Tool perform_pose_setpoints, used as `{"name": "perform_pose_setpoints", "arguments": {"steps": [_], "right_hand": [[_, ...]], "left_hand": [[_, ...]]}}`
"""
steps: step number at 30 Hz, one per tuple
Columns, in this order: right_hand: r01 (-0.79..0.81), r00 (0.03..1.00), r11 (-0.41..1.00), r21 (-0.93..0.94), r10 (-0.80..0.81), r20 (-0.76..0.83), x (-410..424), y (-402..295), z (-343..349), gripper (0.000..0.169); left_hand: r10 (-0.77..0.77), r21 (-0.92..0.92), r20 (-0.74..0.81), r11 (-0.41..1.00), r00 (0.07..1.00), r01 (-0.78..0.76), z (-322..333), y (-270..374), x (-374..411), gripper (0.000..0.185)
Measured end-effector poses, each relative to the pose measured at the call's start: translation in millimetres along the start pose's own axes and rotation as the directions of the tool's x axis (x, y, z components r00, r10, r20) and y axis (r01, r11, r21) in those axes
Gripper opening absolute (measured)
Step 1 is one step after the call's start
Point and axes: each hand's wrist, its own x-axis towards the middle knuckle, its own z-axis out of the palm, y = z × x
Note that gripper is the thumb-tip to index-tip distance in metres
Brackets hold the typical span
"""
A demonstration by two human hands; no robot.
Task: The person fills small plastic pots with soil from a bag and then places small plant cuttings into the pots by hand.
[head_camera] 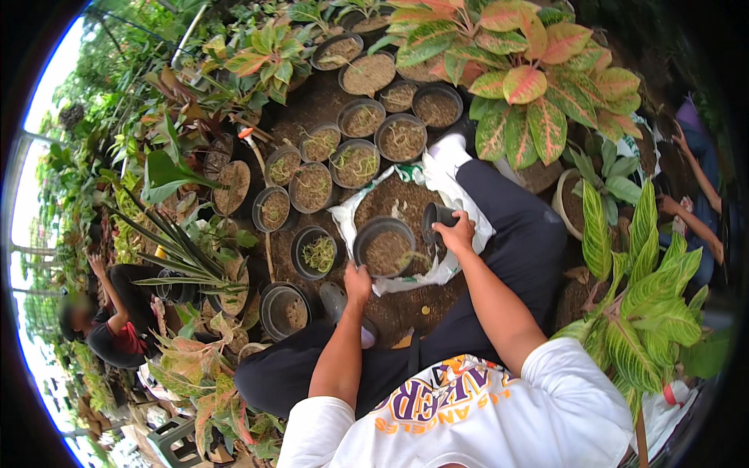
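Between my knees lies an opened white sack of brown potting mix. A black plastic pot filled with the mix rests at the sack's near side, a thin green cutting at its edge. My left hand grips that pot's near left rim. In my right hand is a smaller black pot, tilted over the sack's right side; its inside is hidden. A pot of tangled green cuttings stands left of the sack.
Several soil-filled pots with sprigs crowd beyond the sack. Nested black pots stand by my left knee. Large aglaonema plants lean in at upper right, leafy plants at right. One person sits far left; another person's arms show far right.
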Motion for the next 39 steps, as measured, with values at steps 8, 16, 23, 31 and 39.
{"name": "perform_pose_setpoints", "arguments": {"steps": [8, 16, 23, 31, 39], "right_hand": [[0.062, 0.998, 0.994, -0.086, -0.063, -0.012, -0.6, 7.3, 14.0, 0.077], [0.181, 0.983, 0.968, -0.173, -0.181, 0.014, -4.7, 19.7, 32.6, 0.080], [0.091, 0.992, 0.949, -0.302, -0.059, 0.113, -14.3, 18.6, 22.6, 0.089], [0.111, 0.987, 0.901, -0.420, -0.051, 0.151, -29.4, 29.5, 32.9, 0.103], [0.091, 0.991, 0.886, -0.455, -0.037, 0.127, -59.6, 21.4, 66.4, 0.109]], "left_hand": [[0.051, -0.256, -0.200, 0.961, 0.978, -0.102, -32.4, 55.8, -31.5, 0.030], [-0.028, -0.408, -0.243, 0.910, 0.970, -0.077, -49.6, 61.4, -41.2, 0.027], [-0.101, -0.511, -0.299, 0.857, 0.949, -0.070, -47.6, 76.6, -38.6, 0.032], [-0.164, -0.598, -0.269, 0.801, 0.949, -0.031, -45.0, 89.2, -35.6, 0.025], [-0.199, -0.709, -0.261, 0.704, 0.945, -0.048, -51.7, 90.3, -31.5, 0.029]]}}
